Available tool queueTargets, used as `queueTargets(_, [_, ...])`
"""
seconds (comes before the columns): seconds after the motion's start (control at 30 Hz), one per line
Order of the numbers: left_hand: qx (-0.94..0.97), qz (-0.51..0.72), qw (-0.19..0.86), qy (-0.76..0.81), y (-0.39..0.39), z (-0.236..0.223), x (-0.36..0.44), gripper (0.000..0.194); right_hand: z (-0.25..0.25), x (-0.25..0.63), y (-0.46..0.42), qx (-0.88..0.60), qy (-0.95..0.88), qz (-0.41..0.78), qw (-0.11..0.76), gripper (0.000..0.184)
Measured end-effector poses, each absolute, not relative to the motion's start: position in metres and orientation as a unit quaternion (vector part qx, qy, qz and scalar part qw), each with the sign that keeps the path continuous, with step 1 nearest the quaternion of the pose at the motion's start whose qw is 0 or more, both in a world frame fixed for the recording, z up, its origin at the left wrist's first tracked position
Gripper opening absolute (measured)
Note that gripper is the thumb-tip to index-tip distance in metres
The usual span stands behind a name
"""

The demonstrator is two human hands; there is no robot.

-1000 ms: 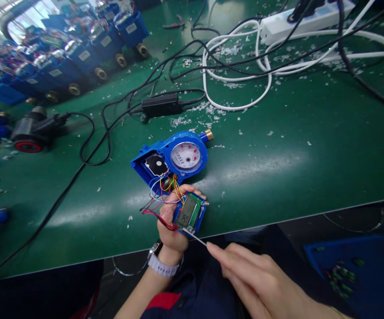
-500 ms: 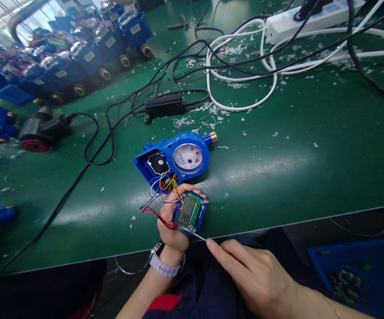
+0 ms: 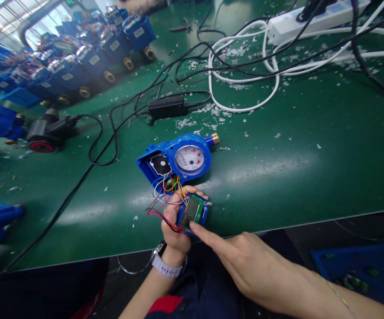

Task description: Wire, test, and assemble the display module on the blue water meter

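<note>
A blue water meter [image 3: 191, 160] with a round dial and brass fitting lies on the green bench, its side box open. Several coloured wires [image 3: 165, 188] run from it to a small circuit board with a display [image 3: 193, 210]. My left hand [image 3: 173, 221] is closed around this board in its blue frame. My right hand [image 3: 241, 257] reaches in from the right, its index fingertip at the display's lower end. Its other fingers curl beneath the hand, out of sight, and the thin metal tool seen earlier is hidden now.
Several blue meters [image 3: 115, 46] stand in rows at the back left. A black and red power tool [image 3: 47, 133], a black power adapter [image 3: 167, 107], looped white cable [image 3: 245, 108] and a power strip [image 3: 288, 29] lie on the bench. Below right sits a blue bin [image 3: 324, 261].
My right hand has moved up and left, bringing its index fingertip onto the board's lower end. The metal shaft has gone from sight. My left hand still holds the board.
</note>
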State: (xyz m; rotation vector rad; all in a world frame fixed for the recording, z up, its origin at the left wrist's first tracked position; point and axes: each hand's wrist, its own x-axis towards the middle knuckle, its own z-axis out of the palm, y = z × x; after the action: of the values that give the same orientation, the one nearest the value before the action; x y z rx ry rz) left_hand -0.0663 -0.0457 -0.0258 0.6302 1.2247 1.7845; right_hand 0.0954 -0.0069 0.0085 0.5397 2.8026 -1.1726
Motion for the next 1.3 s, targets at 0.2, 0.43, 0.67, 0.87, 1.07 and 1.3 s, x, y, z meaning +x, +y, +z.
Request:
queueTargets(0.2, [0.234, 0.730, 0.410, 0.494, -0.045, -0.025, -0.065, 0.049, -0.004, 0.088, -0.021, 0.179, 0.905, -0.385, -0.018, 0.066])
queueTargets(0.43, [0.244, 0.721, 0.408, 0.503, -0.046, -0.025, -0.065, 0.051, -0.018, 0.085, -0.034, 0.181, 0.900, -0.392, -0.057, 0.074])
queueTargets(0.67, [0.234, 0.727, 0.414, 0.495, -0.046, -0.026, -0.065, 0.051, -0.020, 0.085, -0.035, 0.185, 0.887, -0.422, -0.041, 0.083])
queueTargets(0.87, [0.229, 0.724, 0.407, 0.509, -0.046, -0.026, -0.065, 0.053, -0.020, 0.082, -0.035, 0.178, 0.884, -0.432, -0.015, 0.087])
queueTargets(1.07, [0.231, 0.725, 0.419, 0.496, -0.047, -0.026, -0.066, 0.052, -0.011, 0.090, -0.027, 0.178, 0.876, -0.446, -0.046, 0.073])
queueTargets(1.3, [0.233, 0.724, 0.439, 0.478, -0.049, -0.027, -0.067, 0.049, 0.017, 0.103, -0.002, 0.163, 0.891, -0.424, -0.005, 0.064])
